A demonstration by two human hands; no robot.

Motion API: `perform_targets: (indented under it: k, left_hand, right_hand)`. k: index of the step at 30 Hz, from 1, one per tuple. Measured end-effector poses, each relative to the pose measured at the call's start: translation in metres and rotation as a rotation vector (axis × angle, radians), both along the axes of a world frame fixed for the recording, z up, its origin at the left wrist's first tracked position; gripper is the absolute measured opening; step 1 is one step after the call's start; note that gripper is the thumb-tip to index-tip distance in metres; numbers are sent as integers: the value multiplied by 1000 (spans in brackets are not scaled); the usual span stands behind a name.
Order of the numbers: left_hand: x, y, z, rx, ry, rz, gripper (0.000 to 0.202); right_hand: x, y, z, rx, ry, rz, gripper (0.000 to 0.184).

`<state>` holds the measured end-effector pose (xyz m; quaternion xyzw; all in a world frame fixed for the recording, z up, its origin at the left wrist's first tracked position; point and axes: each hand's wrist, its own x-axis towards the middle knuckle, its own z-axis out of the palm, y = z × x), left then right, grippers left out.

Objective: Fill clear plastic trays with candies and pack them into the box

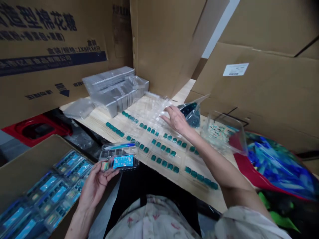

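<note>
My left hand grips a clear plastic pack with a blue card and teal pieces inside, held low at the left over the table's front edge. My right hand reaches across the wooden table with fingers stretched flat on a clear empty plastic tray. Right behind that hand lies a clear bag of teal pieces. Between my hands, clear trays filled with rows of small teal pieces lie flat on the table.
A cardboard box at the lower left holds several finished packs. Stacks of clear trays stand at the back. A clear tub and a red bin of blue items sit at right. Large cartons wall the table.
</note>
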<state>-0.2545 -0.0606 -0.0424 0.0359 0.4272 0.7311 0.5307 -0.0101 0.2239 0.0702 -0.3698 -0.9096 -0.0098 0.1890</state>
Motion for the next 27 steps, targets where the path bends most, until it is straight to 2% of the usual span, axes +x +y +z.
perform_targets:
  k: [3, 5, 8, 11, 16, 22, 24, 27]
  left_hand:
    - [-3, -2, -3, -24, 1, 2, 10]
    - [-3, -1, -5, -27, 5, -6, 10]
    - [0, 3, -7, -17, 7, -32, 9]
    - [6, 8, -6, -19, 1, -48, 10]
    - [12, 8, -3, -29, 5, -74, 11]
    - [14, 4, -4, -14, -12, -97, 11]
    - [15, 4, -3, -7, -21, -124, 9]
    - [19, 6, 1, 17, -13, -152, 7]
  right_hand:
    - [33, -38, -21, -243, -160, 37, 38]
    - [53, -61, -41, -339, -214, 27, 48]
    - [70, -83, -68, -340, -198, -28, 68]
    - [73, -90, -82, -306, -154, -60, 66]
    - [74, -88, -86, -283, -2, -8, 54]
    - [83, -82, -80, -346, 257, 53, 45]
    - [90, -80, -75, -451, 325, 50, 44]
    - [102, -81, -64, -778, 440, -7, 46]
